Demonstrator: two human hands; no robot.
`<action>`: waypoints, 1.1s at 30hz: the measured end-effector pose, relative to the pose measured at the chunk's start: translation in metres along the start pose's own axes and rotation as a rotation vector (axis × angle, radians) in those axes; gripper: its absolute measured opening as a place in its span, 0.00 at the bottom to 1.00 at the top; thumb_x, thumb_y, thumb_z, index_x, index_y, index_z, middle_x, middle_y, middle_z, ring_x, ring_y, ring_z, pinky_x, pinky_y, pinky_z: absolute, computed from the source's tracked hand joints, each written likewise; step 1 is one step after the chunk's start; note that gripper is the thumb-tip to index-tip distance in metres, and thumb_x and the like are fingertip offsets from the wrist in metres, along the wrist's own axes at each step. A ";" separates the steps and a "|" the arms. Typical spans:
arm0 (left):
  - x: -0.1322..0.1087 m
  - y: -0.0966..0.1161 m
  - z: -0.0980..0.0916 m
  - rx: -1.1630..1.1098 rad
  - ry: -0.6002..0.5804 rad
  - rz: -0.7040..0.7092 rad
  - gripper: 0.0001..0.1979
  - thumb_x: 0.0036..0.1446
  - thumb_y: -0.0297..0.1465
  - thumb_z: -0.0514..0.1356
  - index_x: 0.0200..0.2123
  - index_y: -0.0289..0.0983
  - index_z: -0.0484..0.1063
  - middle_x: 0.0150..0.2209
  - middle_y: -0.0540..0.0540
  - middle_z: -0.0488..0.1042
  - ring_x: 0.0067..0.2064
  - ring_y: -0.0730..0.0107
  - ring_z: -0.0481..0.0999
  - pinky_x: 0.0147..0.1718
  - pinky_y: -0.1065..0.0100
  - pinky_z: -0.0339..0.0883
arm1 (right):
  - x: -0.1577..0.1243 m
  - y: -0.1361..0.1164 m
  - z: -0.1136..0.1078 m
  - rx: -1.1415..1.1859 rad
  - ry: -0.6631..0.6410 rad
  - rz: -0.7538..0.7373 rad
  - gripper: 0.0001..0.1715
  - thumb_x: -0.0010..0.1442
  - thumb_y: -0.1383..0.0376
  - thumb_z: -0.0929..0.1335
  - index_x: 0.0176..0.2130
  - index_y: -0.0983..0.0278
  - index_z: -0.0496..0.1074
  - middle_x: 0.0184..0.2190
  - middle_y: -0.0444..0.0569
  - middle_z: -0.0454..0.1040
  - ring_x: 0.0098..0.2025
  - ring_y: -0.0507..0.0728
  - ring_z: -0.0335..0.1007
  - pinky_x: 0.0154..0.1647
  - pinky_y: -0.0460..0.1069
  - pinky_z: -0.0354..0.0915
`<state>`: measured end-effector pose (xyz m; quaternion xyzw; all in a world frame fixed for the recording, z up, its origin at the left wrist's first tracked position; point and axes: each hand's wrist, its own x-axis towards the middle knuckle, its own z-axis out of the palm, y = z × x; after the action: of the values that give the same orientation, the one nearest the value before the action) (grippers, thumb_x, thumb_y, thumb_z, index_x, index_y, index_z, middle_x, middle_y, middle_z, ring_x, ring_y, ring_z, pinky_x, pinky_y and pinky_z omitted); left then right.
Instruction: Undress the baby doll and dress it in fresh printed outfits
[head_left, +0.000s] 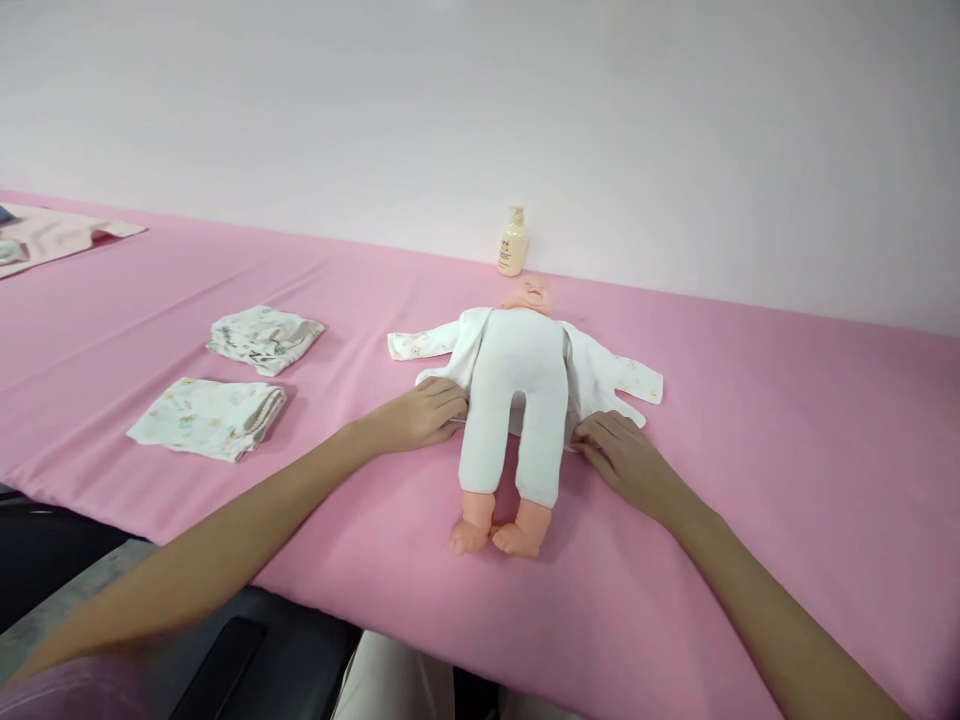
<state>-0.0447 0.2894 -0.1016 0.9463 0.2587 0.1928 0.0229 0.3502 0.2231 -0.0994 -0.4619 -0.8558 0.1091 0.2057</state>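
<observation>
A baby doll with a white cloth body lies on its back on the pink-covered table, feet toward me. Spread out under it is a white baby shirt, its printed sleeves stretched to both sides and its front open. At the doll's left-hand edge in the view, my left hand pinches the shirt's lower edge beside the hip. On the opposite side my right hand has its fingers closed on the shirt's other lower edge, close to the doll's thigh. The fingertips of both hands are partly hidden by cloth.
Two folded printed cloths lie to the left on the pink tablecloth. Behind the doll's head a cream pump bottle stands by the wall. A light pink mat is at far left. Below the table edge is a dark phone.
</observation>
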 end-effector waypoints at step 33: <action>0.001 0.013 -0.006 -0.414 -0.075 0.062 0.14 0.77 0.38 0.57 0.43 0.42 0.82 0.42 0.40 0.84 0.50 0.55 0.80 0.52 0.54 0.76 | -0.002 0.001 0.016 0.127 0.062 -0.018 0.07 0.73 0.65 0.67 0.44 0.56 0.77 0.46 0.54 0.79 0.47 0.66 0.73 0.47 0.63 0.74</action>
<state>-0.0396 0.2785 -0.0942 0.9354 0.1833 0.2070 0.2206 0.3445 0.2223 -0.1140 -0.4434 -0.8445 0.1470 0.2620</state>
